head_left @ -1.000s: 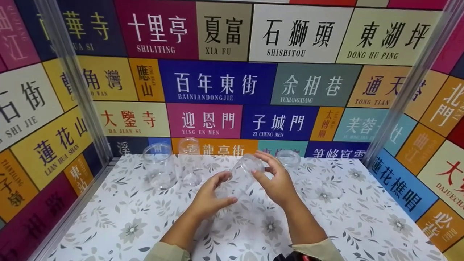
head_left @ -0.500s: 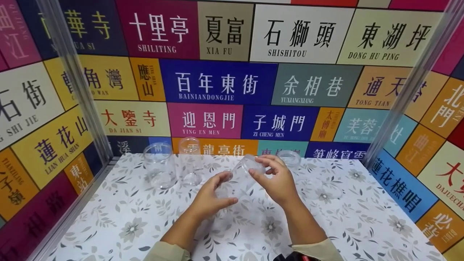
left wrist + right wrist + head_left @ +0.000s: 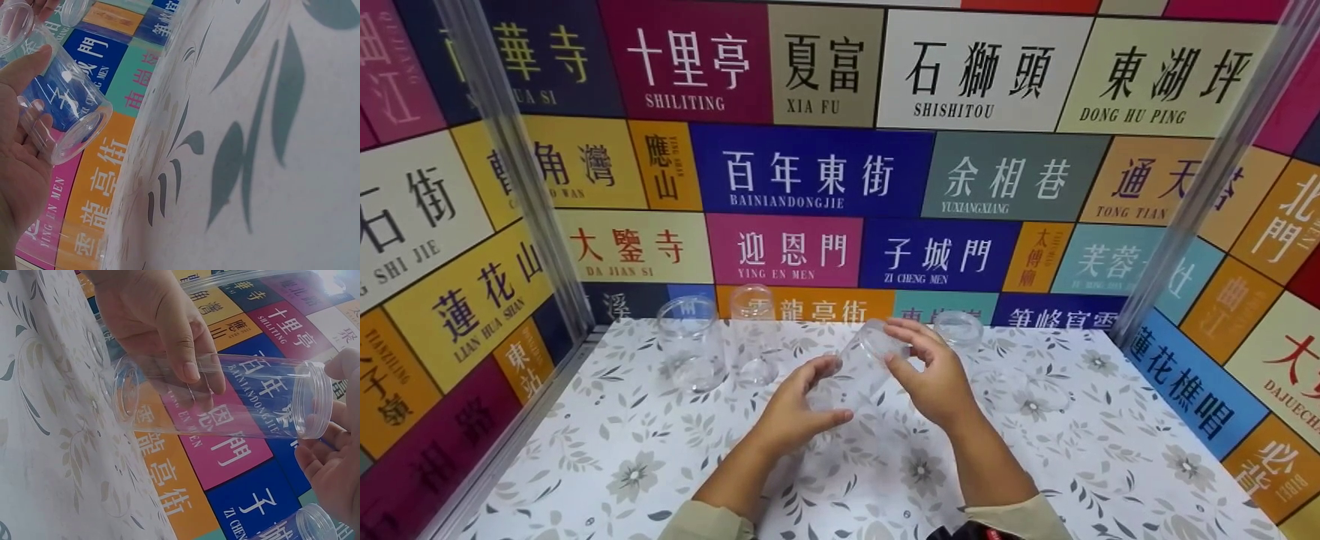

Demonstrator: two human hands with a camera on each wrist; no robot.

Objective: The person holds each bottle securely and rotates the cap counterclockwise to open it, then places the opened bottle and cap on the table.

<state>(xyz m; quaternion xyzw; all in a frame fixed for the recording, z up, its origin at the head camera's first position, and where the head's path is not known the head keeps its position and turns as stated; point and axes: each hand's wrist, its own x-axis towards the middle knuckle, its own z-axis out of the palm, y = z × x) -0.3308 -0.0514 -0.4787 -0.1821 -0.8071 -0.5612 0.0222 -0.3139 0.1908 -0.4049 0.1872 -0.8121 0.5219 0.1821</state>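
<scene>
Your two hands share a clear jar (image 3: 247,396), held in the air above the desk (image 3: 555,450) and tilted, its lidded end higher and farther to your right. Your left hand (image 3: 795,412) has its grip clamped round the jar's body: the thumb lies across the near side and the fingers curl behind, seen through the plastic. Your right hand (image 3: 934,371) has its grip clamped on the other end, thumb and fingers on opposite sides of the clear lid (image 3: 315,400). How tightly that lid sits, you cannot tell from here.

Beyond your left hand, a wide jar (image 3: 690,345) stands upright toward the back of the desk, with a tall, narrow jar (image 3: 752,337) just to its right. Beyond your right hand is a round container (image 3: 960,327), also clear and partly hidden. Nearer you on that side lies something flat and clear (image 3: 1039,394), too faint to make out fully. Behind the desk rises a wall (image 3: 810,169) of coloured panels with Chinese characters and Latin letters.
</scene>
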